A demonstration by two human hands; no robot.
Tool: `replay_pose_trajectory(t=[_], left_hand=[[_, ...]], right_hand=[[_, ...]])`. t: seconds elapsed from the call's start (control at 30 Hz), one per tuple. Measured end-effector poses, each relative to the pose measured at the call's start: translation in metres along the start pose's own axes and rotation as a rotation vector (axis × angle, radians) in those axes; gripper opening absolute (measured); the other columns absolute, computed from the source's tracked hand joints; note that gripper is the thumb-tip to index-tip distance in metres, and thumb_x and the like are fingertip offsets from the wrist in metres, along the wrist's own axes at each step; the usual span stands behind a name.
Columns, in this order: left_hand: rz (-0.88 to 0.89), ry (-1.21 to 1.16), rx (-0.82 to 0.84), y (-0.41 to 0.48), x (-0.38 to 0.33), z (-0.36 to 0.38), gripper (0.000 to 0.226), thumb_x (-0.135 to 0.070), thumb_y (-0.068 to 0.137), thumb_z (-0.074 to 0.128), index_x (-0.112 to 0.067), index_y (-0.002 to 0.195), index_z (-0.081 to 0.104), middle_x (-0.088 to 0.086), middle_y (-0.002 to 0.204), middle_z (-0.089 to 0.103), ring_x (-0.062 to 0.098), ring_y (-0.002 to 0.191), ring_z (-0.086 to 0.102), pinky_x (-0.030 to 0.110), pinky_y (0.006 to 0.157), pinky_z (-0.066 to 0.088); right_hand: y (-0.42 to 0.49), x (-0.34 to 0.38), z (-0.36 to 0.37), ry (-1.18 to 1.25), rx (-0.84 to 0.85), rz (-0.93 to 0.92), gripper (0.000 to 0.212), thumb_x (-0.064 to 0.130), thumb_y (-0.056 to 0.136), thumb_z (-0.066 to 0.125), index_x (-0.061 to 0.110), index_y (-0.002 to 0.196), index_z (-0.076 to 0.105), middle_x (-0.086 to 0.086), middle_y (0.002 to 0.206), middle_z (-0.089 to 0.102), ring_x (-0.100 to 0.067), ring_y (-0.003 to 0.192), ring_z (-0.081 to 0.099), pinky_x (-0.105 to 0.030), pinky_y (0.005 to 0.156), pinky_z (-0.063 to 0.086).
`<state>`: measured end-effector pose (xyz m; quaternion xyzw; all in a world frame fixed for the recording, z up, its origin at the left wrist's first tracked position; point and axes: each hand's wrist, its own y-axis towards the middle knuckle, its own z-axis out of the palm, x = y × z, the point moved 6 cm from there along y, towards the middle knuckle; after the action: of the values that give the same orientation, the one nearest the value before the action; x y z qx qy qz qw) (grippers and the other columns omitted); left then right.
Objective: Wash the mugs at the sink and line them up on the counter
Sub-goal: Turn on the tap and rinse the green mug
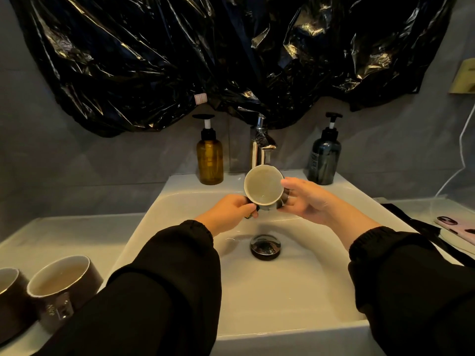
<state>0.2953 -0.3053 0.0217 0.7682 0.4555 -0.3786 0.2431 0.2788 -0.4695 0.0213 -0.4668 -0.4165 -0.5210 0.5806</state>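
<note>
Fingers [253,210] of L hand [228,211] curl round mug [262,186] handle, R hand [305,199] cups its side; tipped under tap [261,145], prob. to rinse.

I hold a glossy dark ceramic mug with a cream inside [263,186] above the back of the white ceramic sink [282,291]. It is tipped on its side so that its round mouth faces me. My left fingers [241,205] curl round its handle on the left, and my right fingers [291,183] cup the opposite wall. Two more mugs, dark brown ceramic with pale insides, stand upright side by side on the pale bench [64,235] left of the sink. The nearer brown mug [77,296] is just beside the sink's edge, with the word "Nice" and a shiny handle turned toward me. The outer brown mug [7,304] is cut off by the frame.
</note>
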Motion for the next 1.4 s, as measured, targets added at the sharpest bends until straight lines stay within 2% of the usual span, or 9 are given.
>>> replay_pose_trajectory(t=[0.13,0.33,0.47,0.57,0.73,0.9,1.03,1.23,1.4], left_hand=[[0.064,0.083,-0.086,0.002,-0.002,-0.002,0.023,-0.013,0.097,0.045,-0.011,0.086,0.066,0.004,0.096,0.061,0.018,0.094,0.052,0.025,0.084,0.035],[0.194,0.366,-0.298,-0.001,-0.013,-0.011,0.019,-0.015,0.097,0.047,-0.007,0.096,0.064,0.012,0.098,0.06,0.022,0.089,0.05,0.029,0.078,0.039],[0.416,0.674,-0.377,-0.004,-0.02,-0.009,0.015,-0.015,0.094,0.053,-0.007,0.101,0.064,0.01,0.103,0.061,0.023,0.1,0.052,0.03,0.083,0.043],[0.66,0.957,-0.383,-0.01,-0.031,0.001,0.014,-0.006,0.073,0.076,-0.005,0.085,0.069,0.009,0.087,0.069,0.027,0.091,0.061,0.033,0.074,0.053],[0.835,1.197,-0.376,-0.02,-0.045,0.013,0.015,-0.006,0.065,0.079,-0.006,0.078,0.071,0.01,0.08,0.072,0.028,0.087,0.066,0.042,0.083,0.054],[0.81,1.288,-0.405,-0.023,-0.041,0.004,0.023,-0.016,0.06,0.086,-0.008,0.078,0.075,0.006,0.077,0.072,0.024,0.086,0.067,0.042,0.085,0.053],[0.77,1.328,-0.43,-0.025,-0.031,-0.007,0.025,-0.019,0.057,0.088,-0.009,0.076,0.076,0.005,0.074,0.071,0.024,0.083,0.066,0.038,0.082,0.053],[0.753,1.362,-0.457,-0.024,-0.03,-0.006,0.026,-0.018,0.06,0.088,-0.007,0.079,0.076,0.006,0.076,0.072,0.025,0.086,0.064,0.038,0.079,0.054],[0.817,1.402,-0.467,-0.019,-0.046,0.006,0.023,-0.018,0.061,0.087,-0.007,0.077,0.075,0.005,0.072,0.071,0.024,0.085,0.063,0.037,0.079,0.054]], right_hand=[[-0.001,-0.002,-0.001,0.044,0.087,0.034,0.033,0.02,0.09,0.059,0.013,0.121,0.053,-0.013,0.127,0.054,-0.029,0.12,0.054,-0.043,0.107,0.039],[0.007,-0.011,-0.002,0.241,0.039,0.133,0.067,0.062,0.085,0.052,0.012,0.13,0.049,-0.014,0.129,0.052,-0.034,0.118,0.055,-0.05,0.102,0.042],[0.009,-0.019,-0.004,0.179,0.009,0.245,0.07,0.071,0.081,0.05,0.023,0.131,0.049,-0.012,0.135,0.049,-0.038,0.117,0.054,-0.055,0.094,0.047],[0.007,-0.016,-0.012,0.099,-0.096,0.275,0.07,0.071,0.081,0.05,0.016,0.123,0.05,-0.016,0.126,0.055,-0.04,0.111,0.057,-0.057,0.094,0.046],[0.003,-0.01,-0.018,-0.007,-0.097,0.284,0.066,0.064,0.08,0.058,0.02,0.128,0.045,-0.016,0.124,0.058,-0.037,0.11,0.058,-0.055,0.092,0.047],[0.005,-0.002,-0.011,-0.161,-0.043,0.146,0.054,0.043,0.082,0.066,0.021,0.127,0.045,-0.01,0.13,0.053,-0.032,0.12,0.05,-0.055,0.102,0.04],[0.009,0.0,0.006,-0.268,-0.052,0.011,0.049,0.03,0.084,0.07,0.022,0.127,0.048,-0.005,0.125,0.057,-0.026,0.11,0.057,-0.046,0.092,0.05],[0.012,0.006,0.005,-0.275,-0.077,-0.089,0.062,0.015,0.078,0.076,0.026,0.13,0.044,-0.005,0.126,0.056,-0.029,0.117,0.053,-0.054,0.102,0.043],[0.006,0.011,-0.01,-0.196,-0.036,-0.104,0.063,0.008,0.078,0.073,0.024,0.132,0.044,-0.006,0.126,0.057,-0.029,0.115,0.054,-0.048,0.096,0.047]])
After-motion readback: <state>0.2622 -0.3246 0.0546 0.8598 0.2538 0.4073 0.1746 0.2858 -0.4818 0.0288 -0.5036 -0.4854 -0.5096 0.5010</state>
